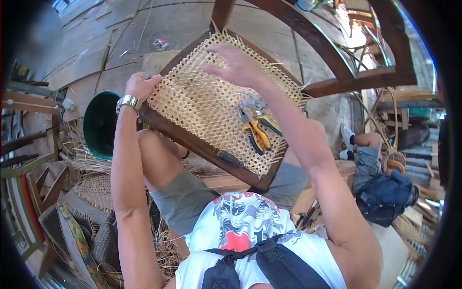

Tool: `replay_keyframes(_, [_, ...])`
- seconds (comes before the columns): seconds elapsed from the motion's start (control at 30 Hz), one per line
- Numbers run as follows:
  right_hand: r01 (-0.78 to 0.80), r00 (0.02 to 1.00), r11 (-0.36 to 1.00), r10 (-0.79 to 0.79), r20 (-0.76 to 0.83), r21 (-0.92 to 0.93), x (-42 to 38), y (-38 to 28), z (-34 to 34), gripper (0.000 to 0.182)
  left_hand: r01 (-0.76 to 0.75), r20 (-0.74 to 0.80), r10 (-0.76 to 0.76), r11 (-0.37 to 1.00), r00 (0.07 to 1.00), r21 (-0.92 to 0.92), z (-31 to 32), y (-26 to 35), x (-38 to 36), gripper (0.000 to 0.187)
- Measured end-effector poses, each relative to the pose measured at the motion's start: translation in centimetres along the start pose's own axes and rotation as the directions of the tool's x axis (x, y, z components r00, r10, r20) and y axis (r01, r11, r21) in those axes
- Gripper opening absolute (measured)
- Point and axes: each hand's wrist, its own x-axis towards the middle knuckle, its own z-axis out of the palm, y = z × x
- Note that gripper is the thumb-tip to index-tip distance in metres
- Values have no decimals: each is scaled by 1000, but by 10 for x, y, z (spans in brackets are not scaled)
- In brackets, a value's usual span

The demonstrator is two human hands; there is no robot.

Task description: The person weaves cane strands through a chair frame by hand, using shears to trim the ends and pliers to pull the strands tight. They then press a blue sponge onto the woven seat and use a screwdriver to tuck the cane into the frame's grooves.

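A wooden chair frame lies tilted across my lap, its seat filled with woven cane. My left hand, with a metal watch on the wrist, is closed at the seat's left corner; a small grey piece shows by its fingers, too small to name. Over the far part of the weave is my right hand, blurred, its fingers apart and nothing visible in them. On the cane, below my right forearm, rest pliers with yellow-and-black handles and a second tool with a grey head. A dark narrow object sits on the near rail.
A green bucket stands left of my left wrist. Loose cane strips litter the floor there. The chair's curved back extends to the upper right. Another person sits at the right. Chair parts are stacked at lower left.
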Motion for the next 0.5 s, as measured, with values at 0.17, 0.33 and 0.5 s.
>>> replay_keyframes(0.17, [-439, 869, 899, 426, -251, 8, -167, 25, -54, 42, 93, -208, -32, 952, 978, 292, 4, 22, -2, 67])
replay_keyframes(0.33, [-590, 775, 802, 531, -343, -92, -233, -38, -83, 49, 179, -203, -114, 922, 973, 343, 7, 37, 0, 83])
replay_keyframes(0.5, [-291, 957, 889, 265, -121, -353, -223, 2, -56, 90, 80, -326, 50, 924, 944, 375, 14, 25, 2, 72])
